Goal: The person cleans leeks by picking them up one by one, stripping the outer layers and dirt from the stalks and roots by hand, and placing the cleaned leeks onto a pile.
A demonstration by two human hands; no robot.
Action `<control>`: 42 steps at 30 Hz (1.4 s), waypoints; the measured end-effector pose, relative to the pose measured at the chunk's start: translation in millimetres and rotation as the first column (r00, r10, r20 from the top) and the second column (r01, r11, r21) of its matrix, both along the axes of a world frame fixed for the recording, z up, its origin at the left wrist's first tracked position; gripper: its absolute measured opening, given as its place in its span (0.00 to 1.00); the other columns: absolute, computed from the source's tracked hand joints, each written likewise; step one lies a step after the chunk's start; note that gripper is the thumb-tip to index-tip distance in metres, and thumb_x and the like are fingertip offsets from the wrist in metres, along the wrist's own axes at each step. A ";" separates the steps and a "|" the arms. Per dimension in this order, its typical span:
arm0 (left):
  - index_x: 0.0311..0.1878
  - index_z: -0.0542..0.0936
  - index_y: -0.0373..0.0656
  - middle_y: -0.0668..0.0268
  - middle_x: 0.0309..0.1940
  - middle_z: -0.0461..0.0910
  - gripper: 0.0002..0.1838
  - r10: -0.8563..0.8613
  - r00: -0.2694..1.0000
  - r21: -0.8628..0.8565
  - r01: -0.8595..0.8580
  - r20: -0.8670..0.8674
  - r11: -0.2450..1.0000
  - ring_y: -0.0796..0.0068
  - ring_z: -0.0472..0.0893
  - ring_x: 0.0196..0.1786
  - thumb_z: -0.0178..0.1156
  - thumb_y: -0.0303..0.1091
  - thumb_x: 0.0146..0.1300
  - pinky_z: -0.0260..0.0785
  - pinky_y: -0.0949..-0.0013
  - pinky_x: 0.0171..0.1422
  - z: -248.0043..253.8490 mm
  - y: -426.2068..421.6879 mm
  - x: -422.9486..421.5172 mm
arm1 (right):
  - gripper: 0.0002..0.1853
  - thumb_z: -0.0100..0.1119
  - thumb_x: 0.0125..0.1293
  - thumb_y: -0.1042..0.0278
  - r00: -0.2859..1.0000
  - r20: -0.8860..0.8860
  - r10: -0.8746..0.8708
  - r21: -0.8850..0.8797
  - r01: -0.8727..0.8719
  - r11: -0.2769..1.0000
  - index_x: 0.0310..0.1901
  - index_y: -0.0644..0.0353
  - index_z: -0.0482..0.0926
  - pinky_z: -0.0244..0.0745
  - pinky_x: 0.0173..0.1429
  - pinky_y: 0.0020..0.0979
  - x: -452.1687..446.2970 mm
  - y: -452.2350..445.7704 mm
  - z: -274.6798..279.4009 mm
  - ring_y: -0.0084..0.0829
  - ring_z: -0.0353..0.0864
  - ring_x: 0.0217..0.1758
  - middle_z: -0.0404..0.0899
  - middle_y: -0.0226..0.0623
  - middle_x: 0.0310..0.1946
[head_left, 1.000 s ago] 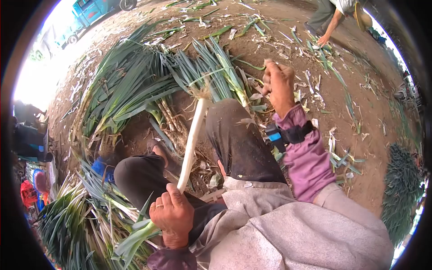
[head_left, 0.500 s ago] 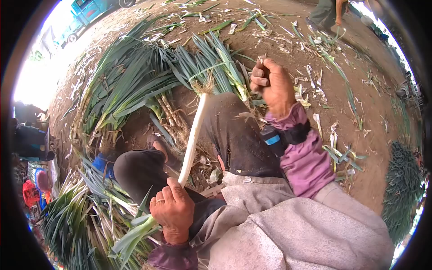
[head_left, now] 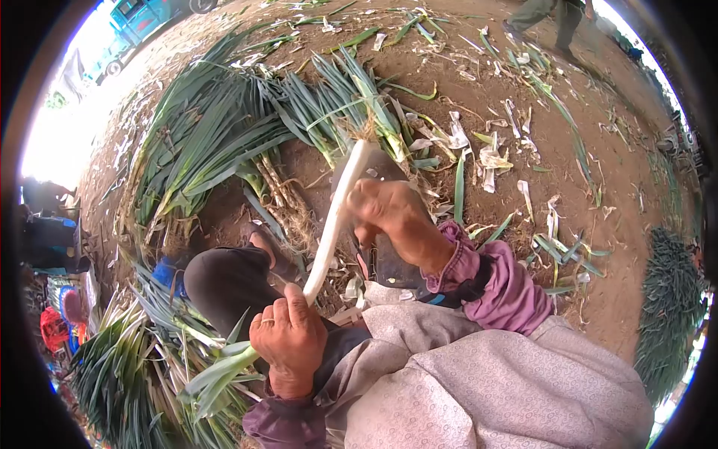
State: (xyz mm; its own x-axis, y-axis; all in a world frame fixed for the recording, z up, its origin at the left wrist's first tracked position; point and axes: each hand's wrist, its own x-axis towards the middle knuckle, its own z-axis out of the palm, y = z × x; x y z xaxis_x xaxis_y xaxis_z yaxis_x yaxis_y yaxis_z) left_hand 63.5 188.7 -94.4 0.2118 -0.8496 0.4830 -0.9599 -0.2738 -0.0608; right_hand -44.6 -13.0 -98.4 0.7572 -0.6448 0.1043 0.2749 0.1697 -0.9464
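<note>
My left hand (head_left: 290,337) is closed around a leek (head_left: 334,217) near where the white shaft turns green. The leek slants up and away from me, with its roots at the far end and its leaves trailing below my fist. My right hand (head_left: 396,221) is beside the upper part of the white shaft, its thumb and fingers curled in against it. Its fingertips are partly hidden, so anything pinched between them cannot be made out. Behind the roots lies a pile of untrimmed leeks (head_left: 217,127) with long green leaves.
Another heap of leeks (head_left: 123,367) with pale shafts is at my lower left, by a blue object (head_left: 170,275). Peeled scraps (head_left: 490,161) litter the soil. More green leaves (head_left: 662,314) are stacked at far right. A person's legs (head_left: 565,26) and a blue vehicle (head_left: 138,22) are beyond.
My right hand has come down and leftward from the air to the leek's shaft. A fresh strip of leaf and pale peel lies on the ground. The person beyond has straightened and shifted.
</note>
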 end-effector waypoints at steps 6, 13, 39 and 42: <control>0.43 0.77 0.39 0.62 0.24 0.72 0.18 -0.101 0.935 -0.009 0.104 -0.339 0.995 0.61 0.74 0.25 0.68 0.31 0.48 0.64 0.60 0.29 -4.7 0.2 -9.5 | 0.19 0.57 0.72 0.56 0.998 0.020 -0.060 0.132 0.057 0.990 0.29 0.65 0.79 0.64 0.19 0.19 -10.0 1.1 14.0 0.14 0.67 0.17 0.71 0.27 0.17; 0.41 0.79 0.42 0.62 0.30 0.77 0.16 -0.225 0.853 -0.268 0.104 -0.471 0.958 0.61 0.78 0.28 0.71 0.28 0.47 0.68 0.63 0.31 39.0 -40.5 -22.0 | 0.17 0.59 0.71 0.62 0.989 0.024 -0.146 0.043 0.145 0.988 0.26 0.63 0.76 0.60 0.17 0.19 -17.0 24.1 28.6 0.12 0.68 0.15 0.73 0.26 0.15; 0.31 0.75 0.41 0.61 0.21 0.71 0.07 -0.046 0.912 -0.367 -0.116 -0.407 0.923 0.59 0.73 0.22 0.58 0.19 0.47 0.64 0.61 0.26 30.8 -55.6 -18.7 | 0.17 0.60 0.71 0.64 0.974 -0.061 -0.217 -0.040 0.215 0.976 0.24 0.63 0.75 0.56 0.20 0.23 -25.3 33.2 33.5 0.10 0.62 0.19 0.68 0.22 0.14; 0.34 0.77 0.41 0.61 0.22 0.73 0.08 -0.121 0.874 -0.331 -0.048 -0.470 0.942 0.58 0.74 0.22 0.59 0.20 0.49 0.65 0.60 0.27 33.6 -53.1 -21.5 | 0.16 0.60 0.71 0.64 0.978 -0.031 -0.204 -0.036 0.203 0.979 0.26 0.64 0.78 0.57 0.20 0.22 -21.9 32.4 22.0 0.10 0.63 0.18 0.69 0.22 0.15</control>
